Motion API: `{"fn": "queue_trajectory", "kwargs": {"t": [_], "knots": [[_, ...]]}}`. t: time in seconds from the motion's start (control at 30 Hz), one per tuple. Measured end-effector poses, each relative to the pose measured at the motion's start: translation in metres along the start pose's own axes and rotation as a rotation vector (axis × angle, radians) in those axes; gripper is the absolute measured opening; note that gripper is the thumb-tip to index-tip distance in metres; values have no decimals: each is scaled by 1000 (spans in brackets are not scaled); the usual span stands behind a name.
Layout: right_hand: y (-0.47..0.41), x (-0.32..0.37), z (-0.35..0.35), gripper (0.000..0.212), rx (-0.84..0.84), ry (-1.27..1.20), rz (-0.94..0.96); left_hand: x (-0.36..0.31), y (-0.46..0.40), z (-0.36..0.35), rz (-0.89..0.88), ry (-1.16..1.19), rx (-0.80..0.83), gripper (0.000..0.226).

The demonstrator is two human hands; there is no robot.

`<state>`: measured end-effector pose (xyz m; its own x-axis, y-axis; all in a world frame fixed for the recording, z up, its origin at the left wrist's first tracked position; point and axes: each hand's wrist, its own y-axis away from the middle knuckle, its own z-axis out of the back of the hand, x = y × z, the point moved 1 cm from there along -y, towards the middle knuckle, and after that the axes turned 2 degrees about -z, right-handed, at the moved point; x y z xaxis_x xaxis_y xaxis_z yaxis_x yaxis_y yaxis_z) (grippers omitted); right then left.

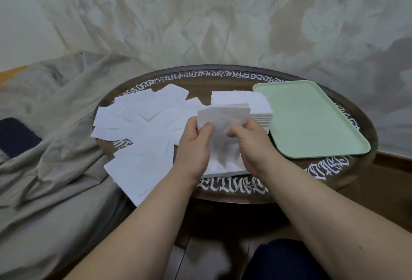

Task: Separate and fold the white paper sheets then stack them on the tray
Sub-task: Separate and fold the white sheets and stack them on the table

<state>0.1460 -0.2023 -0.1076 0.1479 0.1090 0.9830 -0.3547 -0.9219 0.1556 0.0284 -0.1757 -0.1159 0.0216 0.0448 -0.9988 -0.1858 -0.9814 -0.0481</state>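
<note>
Nearest the camera, two bare forearms reach forward over a dark knee (287, 259) to a round dark wooden table (347, 179) with white ornamental lettering round its rim. Both hands meet above the table's near middle. The left hand (194, 143) has its thumb curled onto the near face of a white paper sheet (223, 119) held upright, with its other fingers hidden behind. The right hand (249, 143) pinches the same paper at its right side, fingers curled tight. The top edge shows several thin layers, so this may be a small bundle and not one sheet; I cannot tell for sure.

Left of the hands, loose white sheets (142, 119) lie scattered and overlapping, some hanging past the table's near left edge over a rumpled grey cloth (49, 123). Behind the hands stands a neat stack of sheets (245, 101), just beside the pale green tray (312, 121), which sits on the table's right side and bears nothing yet. Pale, crumpled fabric hangs behind as a backdrop.

Judging from this, the step is peeling one sheet apart, and the tray stacking has not begun. The thin paper could tear if both pinches pull hard, or two clinging layers could come away together. A forearm brushing the overhanging sheets could send them onto the cloth or floor.
</note>
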Motion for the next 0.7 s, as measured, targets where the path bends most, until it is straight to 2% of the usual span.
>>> {"fn": "queue_trajectory", "kwargs": {"t": [0.07,0.13,0.2,0.27,0.33,0.4,0.47,0.53,0.6,0.7], "knots": [[-4,0,-4,33,29,-52,-7,0,-4,-3,-6,22,5,14],[-6,-3,-3,33,59,3,-11,1,-8,-4,7,22,-19,17],[-7,-1,5,32,86,278,1,-2,-14,-1,30,84,-64,15],[-5,6,16,18,136,572,-5,-8,-21,7,53,170,-69,5],[-7,14,25,10,149,657,-4,-16,-27,17,56,136,-55,11],[-12,18,36,8,67,531,3,-19,-30,26,72,23,-27,15],[-17,18,44,9,-9,215,-71,-17,-30,33,124,-49,-49,15],[-19,11,49,22,45,42,-198,-10,-26,39,198,-23,-115,14],[-16,1,50,40,118,132,-271,2,-21,43,261,-20,-168,13],[-14,-6,49,48,40,215,-226,18,-16,47,285,-161,-172,10]]}}
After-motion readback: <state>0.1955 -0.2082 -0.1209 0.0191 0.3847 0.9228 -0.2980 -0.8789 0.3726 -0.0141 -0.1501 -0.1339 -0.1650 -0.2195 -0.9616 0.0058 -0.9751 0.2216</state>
